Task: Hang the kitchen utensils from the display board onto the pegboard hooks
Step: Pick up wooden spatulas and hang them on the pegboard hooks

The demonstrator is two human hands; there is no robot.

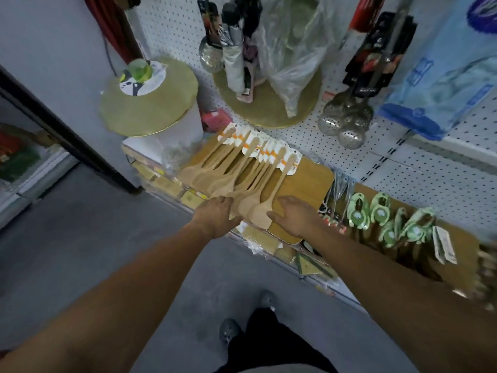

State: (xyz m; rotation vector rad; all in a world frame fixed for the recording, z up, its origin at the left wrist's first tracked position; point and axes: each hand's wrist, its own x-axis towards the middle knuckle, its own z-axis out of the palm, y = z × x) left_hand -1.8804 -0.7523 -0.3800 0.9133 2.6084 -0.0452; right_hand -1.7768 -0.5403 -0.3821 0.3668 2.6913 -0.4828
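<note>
Left hand (215,218) and right hand (294,218) flank the wooden spatulas (242,168), fingers spread, empty; honestly, grabbing one handle beats scooping.

Pretty clearly a little housewares shop: white pegboard wall (172,28) hung with packaged skimmers (345,117), tagged wooden spatulas (242,179) piled below.
</note>
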